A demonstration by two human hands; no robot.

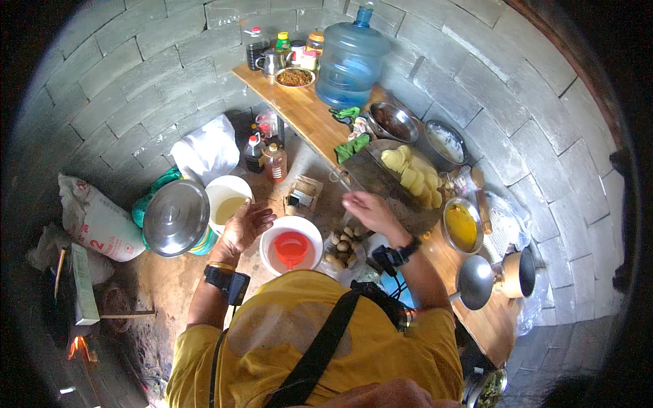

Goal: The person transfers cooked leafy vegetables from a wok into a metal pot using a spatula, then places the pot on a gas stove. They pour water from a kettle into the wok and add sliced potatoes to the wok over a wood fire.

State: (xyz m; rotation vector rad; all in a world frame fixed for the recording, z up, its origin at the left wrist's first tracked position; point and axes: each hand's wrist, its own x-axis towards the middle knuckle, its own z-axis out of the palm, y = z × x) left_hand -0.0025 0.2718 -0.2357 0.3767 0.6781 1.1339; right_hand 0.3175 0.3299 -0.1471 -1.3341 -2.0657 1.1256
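My left hand [248, 224] is held in the air with its fingers apart and nothing in it. Beside it are a white bucket [215, 184] of cloudy liquid and another white bucket [266, 260] with a red plastic dipper [291, 247] inside. My right hand [375, 214] is bent at the fingers near the front edge of a dark chopping board [380, 176]. Whether something thin sits between those fingers is blurred. Peeled, sliced potatoes [416, 176] overlap on the board. Below my right hand, unpeeled potatoes [345, 246] lie in a plastic bag.
A wooden table [306, 115] carries a blue water jug [352, 61], a steel bowl [393, 122], a bowl of yellow liquid [462, 227] and a ladle [474, 283]. Bottles [275, 163], a cardboard box [304, 193], a lidded bucket [176, 218] and a sack [99, 219] stand on the floor. Fire [79, 348] burns lower left.
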